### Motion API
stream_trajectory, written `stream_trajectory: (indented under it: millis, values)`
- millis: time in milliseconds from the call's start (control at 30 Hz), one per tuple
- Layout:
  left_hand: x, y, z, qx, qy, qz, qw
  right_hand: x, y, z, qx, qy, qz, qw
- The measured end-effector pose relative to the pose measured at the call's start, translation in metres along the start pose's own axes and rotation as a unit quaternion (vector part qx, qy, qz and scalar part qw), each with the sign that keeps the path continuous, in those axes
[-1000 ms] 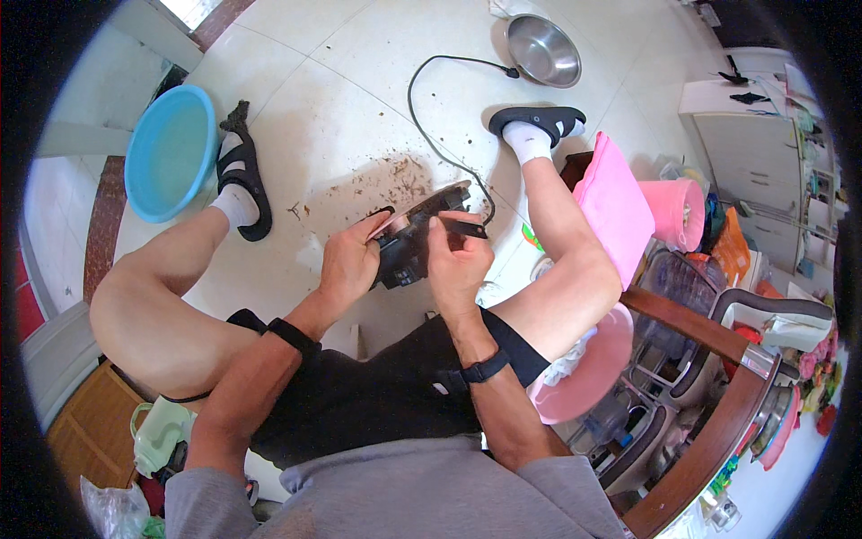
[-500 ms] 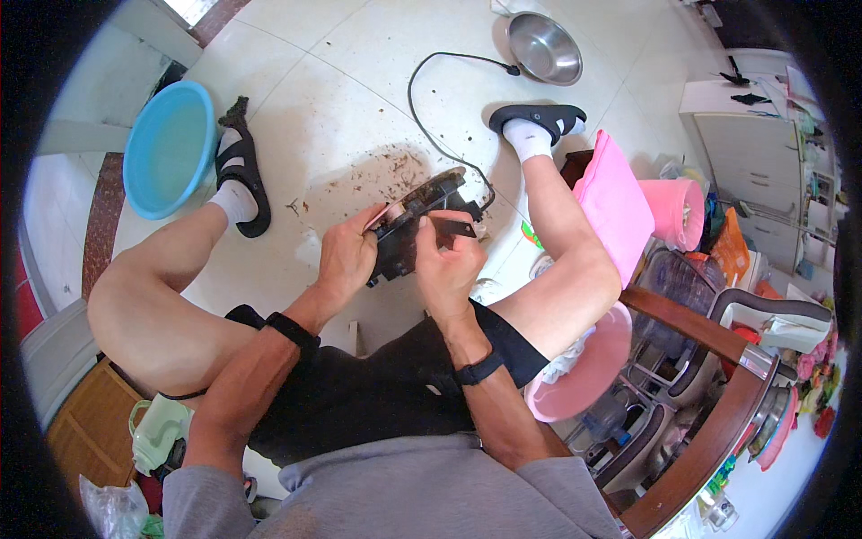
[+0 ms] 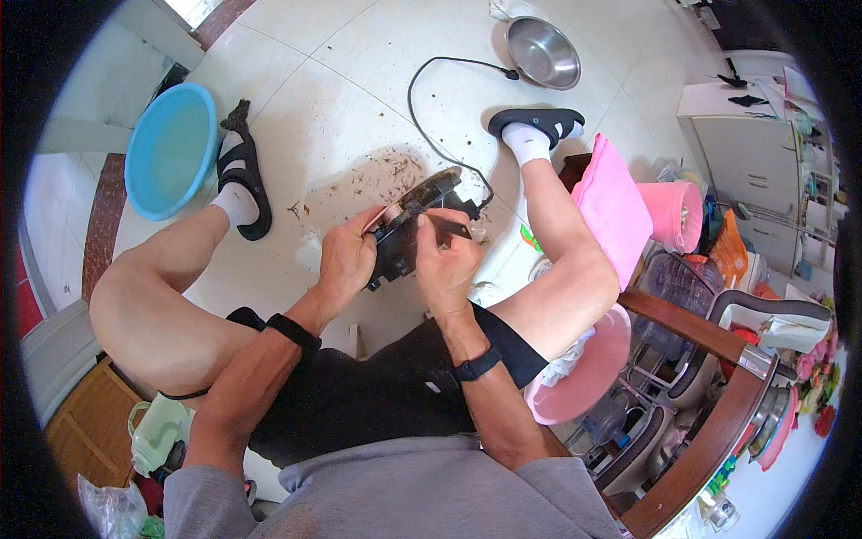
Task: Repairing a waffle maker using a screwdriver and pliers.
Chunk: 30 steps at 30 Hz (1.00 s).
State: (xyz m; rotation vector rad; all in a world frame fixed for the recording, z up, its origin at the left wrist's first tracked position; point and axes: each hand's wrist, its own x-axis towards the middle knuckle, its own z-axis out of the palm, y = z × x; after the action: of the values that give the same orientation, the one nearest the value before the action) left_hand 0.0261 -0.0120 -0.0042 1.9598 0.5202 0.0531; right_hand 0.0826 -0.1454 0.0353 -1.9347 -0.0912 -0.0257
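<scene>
While left grip (image 3: 348,256) clamps curved black casing (image 3: 395,252), right grip (image 3: 449,265) pinches flat, dark bar (image 3: 456,228)

Black device (image 3: 395,250), blue basin (image 3: 132,175), pink bucket (image 3: 663,220), grey shirt (image 3: 413,490), off-white tiled floor (image 3: 278,85)

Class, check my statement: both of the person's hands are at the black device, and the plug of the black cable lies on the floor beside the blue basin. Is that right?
Not quite. The head view shows the plug of the black cable beside the metal bowl, not the blue basin. The left hand and right hand are indeed at the black device.
</scene>
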Motion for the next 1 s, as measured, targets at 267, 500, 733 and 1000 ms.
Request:
stream_trajectory:
  millis: [267,500,733,1000]
  values:
    - [0.000,0.003,-0.003,0.010,-0.005,-0.013,1.000,-0.007,0.000,-0.004,0.014,-0.046,-0.018,0.999]
    - [-0.001,-0.002,0.002,0.006,-0.003,0.005,1.000,0.003,0.001,-0.003,-0.016,0.013,0.001,1.000]
    - [0.000,0.001,0.001,0.016,0.007,0.025,1.000,-0.007,0.002,-0.005,0.022,-0.037,-0.011,0.999]
    - [-0.001,0.008,0.001,0.016,-0.017,-0.008,1.000,-0.002,0.008,-0.003,-0.026,-0.010,-0.013,1.000]
